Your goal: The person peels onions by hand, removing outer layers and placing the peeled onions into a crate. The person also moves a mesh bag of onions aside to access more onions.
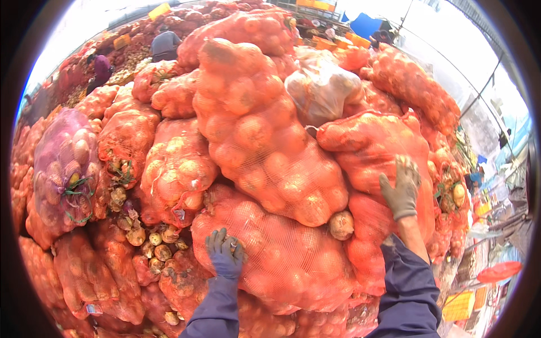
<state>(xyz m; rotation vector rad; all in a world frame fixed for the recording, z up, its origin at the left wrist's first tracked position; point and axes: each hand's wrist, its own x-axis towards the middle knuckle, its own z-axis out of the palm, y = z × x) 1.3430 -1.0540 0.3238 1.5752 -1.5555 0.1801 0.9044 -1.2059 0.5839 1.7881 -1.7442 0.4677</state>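
Note:
My gloved left hand [226,253] rests against the left part of a full orange mesh sack of onions [291,257] lying across the pile before me. A small pale spot shows between its thumb and fingers; whether it grips anything is unclear. My right hand [400,188], in a soiled work glove, lies with fingers spread on a red mesh sack [372,156] to the right. Between and above my hands, a long orange mesh sack of onions [270,139] leans over the lower sack. One loose onion [341,225] sits at its lower end.
Left are a purple mesh sack [69,156] tied with green string and several loose onions [156,247] among sacks. A clear plastic bag [323,86] lies above. People [165,44] are at the far left. A yellow crate [458,306] stands low at right.

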